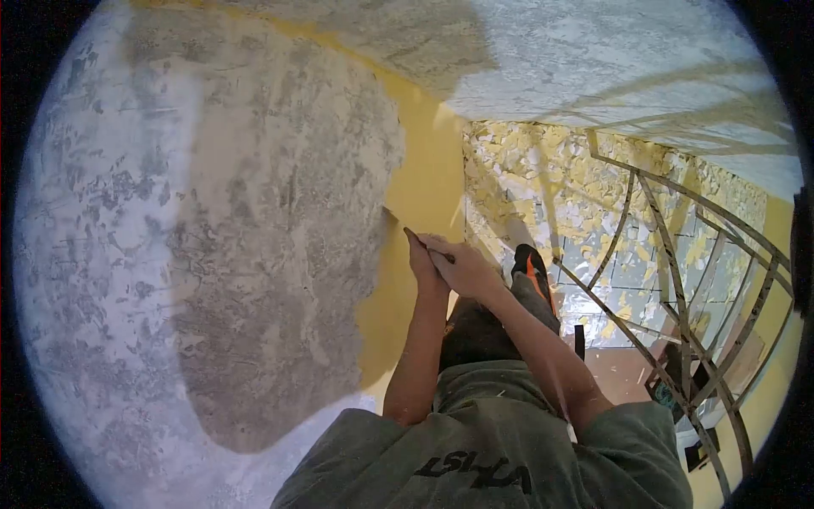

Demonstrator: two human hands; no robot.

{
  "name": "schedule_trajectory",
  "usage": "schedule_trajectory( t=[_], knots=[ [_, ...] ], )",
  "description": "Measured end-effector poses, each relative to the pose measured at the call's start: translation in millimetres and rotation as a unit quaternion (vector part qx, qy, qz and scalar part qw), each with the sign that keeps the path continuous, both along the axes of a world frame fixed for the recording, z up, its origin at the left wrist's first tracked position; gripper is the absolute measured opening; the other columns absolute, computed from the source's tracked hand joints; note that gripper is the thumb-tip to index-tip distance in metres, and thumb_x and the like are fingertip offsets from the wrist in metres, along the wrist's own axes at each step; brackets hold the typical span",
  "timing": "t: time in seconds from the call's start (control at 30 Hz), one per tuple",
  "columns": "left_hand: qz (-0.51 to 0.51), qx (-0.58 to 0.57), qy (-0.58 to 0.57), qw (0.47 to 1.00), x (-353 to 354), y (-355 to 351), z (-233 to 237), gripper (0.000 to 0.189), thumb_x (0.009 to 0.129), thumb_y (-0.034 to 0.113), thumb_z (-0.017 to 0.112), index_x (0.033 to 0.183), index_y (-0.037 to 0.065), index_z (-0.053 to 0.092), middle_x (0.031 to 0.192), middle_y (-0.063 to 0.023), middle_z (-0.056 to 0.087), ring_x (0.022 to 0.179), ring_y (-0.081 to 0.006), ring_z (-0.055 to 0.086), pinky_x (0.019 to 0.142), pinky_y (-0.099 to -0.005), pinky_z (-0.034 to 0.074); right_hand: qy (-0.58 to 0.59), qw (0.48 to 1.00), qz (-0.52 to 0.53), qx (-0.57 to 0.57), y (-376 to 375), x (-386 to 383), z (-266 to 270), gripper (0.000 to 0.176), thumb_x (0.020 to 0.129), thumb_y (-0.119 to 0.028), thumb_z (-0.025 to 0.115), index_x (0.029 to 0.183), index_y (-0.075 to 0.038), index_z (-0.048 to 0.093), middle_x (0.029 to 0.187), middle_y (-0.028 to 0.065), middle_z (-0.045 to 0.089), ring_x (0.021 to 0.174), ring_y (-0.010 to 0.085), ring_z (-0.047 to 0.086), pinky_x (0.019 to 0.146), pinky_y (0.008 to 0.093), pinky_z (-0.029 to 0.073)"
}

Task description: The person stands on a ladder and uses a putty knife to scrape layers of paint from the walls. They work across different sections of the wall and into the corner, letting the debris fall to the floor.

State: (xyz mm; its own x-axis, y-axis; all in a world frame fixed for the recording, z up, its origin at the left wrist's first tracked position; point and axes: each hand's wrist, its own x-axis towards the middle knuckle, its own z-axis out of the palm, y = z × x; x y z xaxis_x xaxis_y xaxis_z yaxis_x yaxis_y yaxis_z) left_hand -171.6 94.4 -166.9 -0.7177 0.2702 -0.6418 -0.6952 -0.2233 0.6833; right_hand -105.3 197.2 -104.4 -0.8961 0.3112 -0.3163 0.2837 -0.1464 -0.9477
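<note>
Green shirt [475, 441] nearest lens. Beyond it, scraper [415, 238] tip on yellow wall paint [424, 187] beside bare plaster [280, 254]. Left hand [426, 270] and right hand [468, 270]: fingers clenched together on its handle. Paint flakes [509, 161] on floor [593, 271]; metal railing [670, 254] right.

Renovation site: scraped wall [254, 254], paint flakes [543, 170].

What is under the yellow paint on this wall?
Where it is off, rough grey plaster shows. Under the remaining yellow paint, beside the left hand and right hand, which grip a thin tool, the surface is covered.
</note>
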Motion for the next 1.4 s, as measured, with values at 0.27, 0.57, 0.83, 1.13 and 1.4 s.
schedule_trajectory(
  t=[0.27,0.57,0.83,1.13,1.4],
  knots=[
    [0.001,0.024,-0.029,0.999,25,-21,57,0.046,0.094,0.042,0.033,0.116,0.005,0.048,0.105,-0.0072,0.056,0.092,-0.0195,0.054,0.078,-0.0332,0.046,-0.029,0.997,-0.046,0.054,-53,4,16,0.036,0.087,-0.017,0.041,0.122,-0.013,0.049,0.095,0.024,0.059,0.089,0.0384,0.057,0.077,0.0416,0.045],
    [0.005,0.102,-0.038,0.994,5,-4,46,0.041,0.094,0.032,0.036,0.124,0.005,0.042,0.114,-0.0094,0.051,0.102,-0.021,0.05,0.088,-0.0334,0.042,0.031,0.99,-0.081,0.111,-43,3,14,0.031,0.087,-0.019,0.039,0.112,-0.007,0.054,0.092,0.0254,0.059,0.086,0.0416,0.057,0.077,0.0473,0.045],
    [-0.07,0.057,0.002,0.996,-41,34,-5,0.036,0.094,0.037,0.037,0.112,0.009,0.051,0.097,-0.0043,0.057,0.084,-0.0163,0.055,0.075,-0.0305,0.046,-0.084,0.995,-0.051,-0.002,20,-38,9,0.032,0.086,-0.018,0.041,0.11,-0.006,0.056,0.091,0.0243,0.06,0.084,0.0409,0.058,0.076,0.0435,0.047],
    [-0.189,0.093,0.047,0.976,-77,40,-46,0.032,0.094,0.034,0.036,0.105,0.008,0.052,0.087,-0.0025,0.056,0.075,-0.0136,0.054,0.066,-0.0296,0.047,-0.092,0.993,-0.058,0.046,35,-69,-23,0.037,0.087,-0.019,0.04,0.123,-0.015,0.049,0.089,0.0227,0.06,0.079,0.036,0.06,0.07,0.0398,0.047],
    [-0.137,0.115,0.004,0.984,-126,127,-32,0.036,0.094,0.038,0.036,0.101,0.008,0.053,0.082,-0.0014,0.054,0.074,-0.0131,0.053,0.067,-0.0281,0.045,-0.13,0.989,-0.055,0.043,92,-127,-44,0.032,0.086,-0.02,0.04,0.112,-0.009,0.056,0.091,0.0236,0.06,0.086,0.0403,0.057,0.078,0.0453,0.046]
  ],
)
